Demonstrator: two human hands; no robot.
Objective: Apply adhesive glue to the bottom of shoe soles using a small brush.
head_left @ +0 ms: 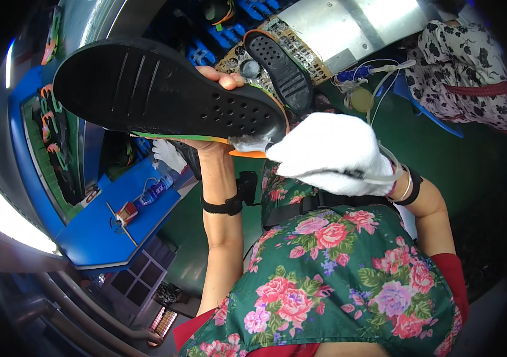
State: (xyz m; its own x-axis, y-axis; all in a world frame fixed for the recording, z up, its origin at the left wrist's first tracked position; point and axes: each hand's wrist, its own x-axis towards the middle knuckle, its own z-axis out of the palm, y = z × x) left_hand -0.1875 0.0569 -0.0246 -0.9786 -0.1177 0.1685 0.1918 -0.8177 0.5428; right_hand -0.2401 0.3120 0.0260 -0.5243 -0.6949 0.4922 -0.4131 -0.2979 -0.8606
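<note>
Holding one black sole (pixel 164 95): one left hand (pixel 223 78)

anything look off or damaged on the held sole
A ragged whitish patch shows at the edge of the black sole, beside the gloved right hand; nearby edging is green and orange. Whether it's residue, damage or something held there, I can't tell.

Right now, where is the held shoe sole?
In the head view, the shoe sole is at upper left, in the left hand, its holed end beside the gloved right hand.
</note>
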